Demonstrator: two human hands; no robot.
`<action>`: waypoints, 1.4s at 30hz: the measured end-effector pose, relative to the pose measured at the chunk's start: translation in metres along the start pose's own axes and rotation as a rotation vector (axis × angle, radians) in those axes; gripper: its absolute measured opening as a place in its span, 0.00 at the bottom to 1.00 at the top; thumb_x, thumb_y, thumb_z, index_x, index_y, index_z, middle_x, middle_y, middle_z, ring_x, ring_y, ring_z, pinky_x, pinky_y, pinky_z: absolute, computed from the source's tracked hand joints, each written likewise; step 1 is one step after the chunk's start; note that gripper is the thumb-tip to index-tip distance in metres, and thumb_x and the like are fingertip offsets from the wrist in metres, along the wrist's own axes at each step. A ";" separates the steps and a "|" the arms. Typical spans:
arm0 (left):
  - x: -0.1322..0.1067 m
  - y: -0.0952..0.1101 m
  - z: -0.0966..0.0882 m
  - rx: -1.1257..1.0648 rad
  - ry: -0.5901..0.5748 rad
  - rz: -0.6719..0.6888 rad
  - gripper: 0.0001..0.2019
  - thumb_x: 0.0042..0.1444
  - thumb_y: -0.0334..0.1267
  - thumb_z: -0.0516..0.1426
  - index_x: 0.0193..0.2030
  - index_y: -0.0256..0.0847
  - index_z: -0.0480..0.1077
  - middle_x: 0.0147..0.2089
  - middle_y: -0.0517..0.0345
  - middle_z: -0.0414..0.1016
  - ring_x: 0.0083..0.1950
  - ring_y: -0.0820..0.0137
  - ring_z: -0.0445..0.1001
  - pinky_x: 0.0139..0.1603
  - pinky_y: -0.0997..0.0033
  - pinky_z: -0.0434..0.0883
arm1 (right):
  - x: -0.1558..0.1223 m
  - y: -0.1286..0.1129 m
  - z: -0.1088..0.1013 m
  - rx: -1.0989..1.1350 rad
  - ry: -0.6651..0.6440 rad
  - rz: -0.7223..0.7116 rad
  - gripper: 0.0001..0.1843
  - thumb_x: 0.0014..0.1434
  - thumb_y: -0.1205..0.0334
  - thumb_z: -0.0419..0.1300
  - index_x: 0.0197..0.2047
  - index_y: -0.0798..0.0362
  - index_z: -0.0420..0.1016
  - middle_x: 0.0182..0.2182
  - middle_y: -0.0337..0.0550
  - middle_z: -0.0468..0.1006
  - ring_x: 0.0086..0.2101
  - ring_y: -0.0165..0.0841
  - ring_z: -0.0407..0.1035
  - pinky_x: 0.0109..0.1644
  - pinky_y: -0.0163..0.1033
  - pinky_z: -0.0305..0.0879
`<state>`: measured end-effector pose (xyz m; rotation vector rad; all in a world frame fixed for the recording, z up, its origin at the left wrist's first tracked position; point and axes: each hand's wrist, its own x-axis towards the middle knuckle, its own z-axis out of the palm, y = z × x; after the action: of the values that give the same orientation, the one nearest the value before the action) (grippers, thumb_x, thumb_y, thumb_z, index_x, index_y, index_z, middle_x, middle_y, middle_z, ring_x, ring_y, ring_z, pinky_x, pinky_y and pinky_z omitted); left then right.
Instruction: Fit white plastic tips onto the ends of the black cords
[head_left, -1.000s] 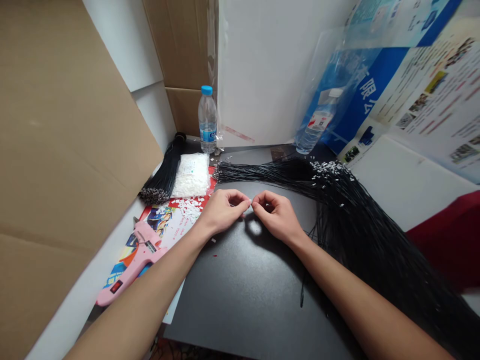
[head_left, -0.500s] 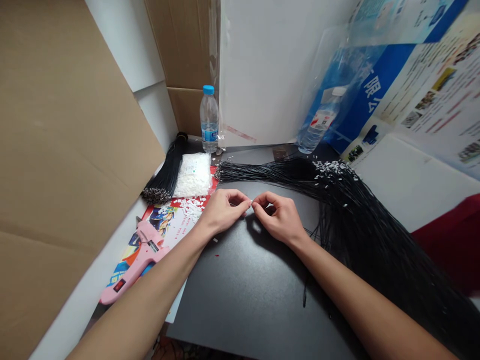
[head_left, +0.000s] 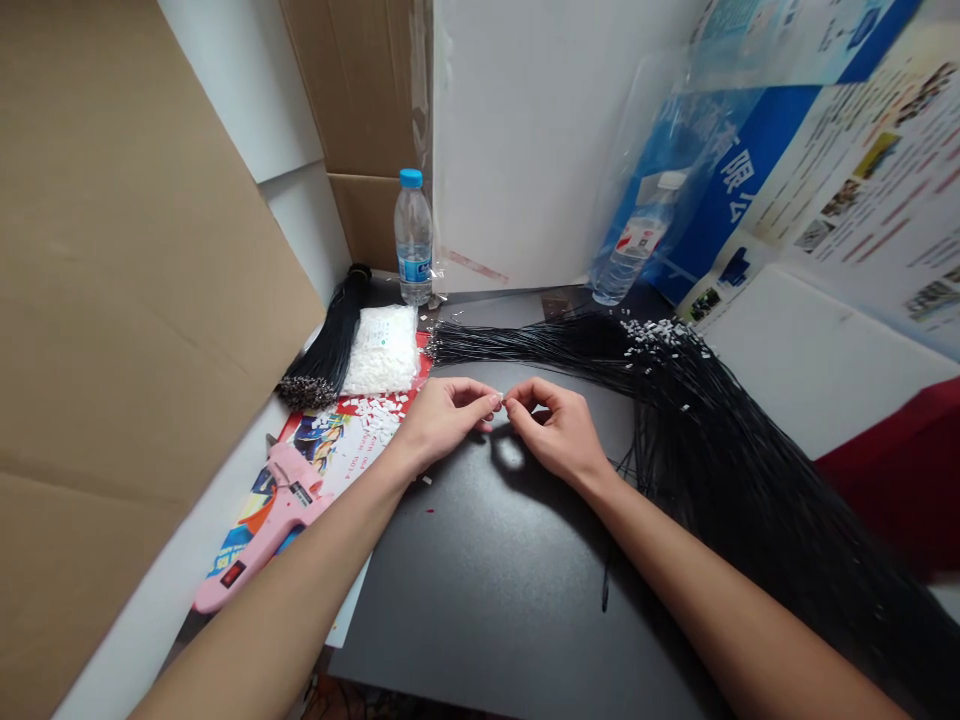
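My left hand [head_left: 454, 418] is closed in a pinch above the dark table, a tiny white connector [head_left: 500, 397] at its fingertips. Facing it, my right hand [head_left: 553, 425] pinches what appears to be the end of a thin black wire, mostly hidden by the fingers. The two sets of fingertips almost touch. Black strands [head_left: 622, 468] pass by my right wrist toward a big bundle of black wires [head_left: 720, 470]. Many wires in that bundle end in white connectors [head_left: 660, 340]. Loose white connectors [head_left: 379, 415] lie left of my left hand.
A clear bag of white connectors [head_left: 382, 350] sits beside another black wire bundle [head_left: 337, 330]. A pink glue gun [head_left: 281, 515] rests on a printed sheet [head_left: 352, 450] at left. Two water bottles, one blue-capped [head_left: 413, 240] and one white-capped [head_left: 637, 245], stand along the back.
Both hands stay pinched together at nearly the same spot, with only slight finger movement. The whole view has shifted a little.
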<state>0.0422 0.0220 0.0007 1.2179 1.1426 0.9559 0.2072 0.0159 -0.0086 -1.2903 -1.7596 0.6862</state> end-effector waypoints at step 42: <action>0.004 -0.009 0.004 0.082 0.063 0.102 0.05 0.57 0.25 0.60 0.35 0.35 0.77 0.31 0.57 0.81 0.30 0.73 0.78 0.36 0.73 0.74 | 0.001 0.004 0.004 -0.091 -0.005 -0.016 0.08 0.53 0.60 0.57 0.27 0.53 0.73 0.20 0.36 0.72 0.22 0.27 0.63 0.28 0.32 0.57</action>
<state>0.0461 0.0237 -0.0091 1.3301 1.1888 1.0390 0.2057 0.0183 -0.0134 -1.3344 -1.8219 0.6069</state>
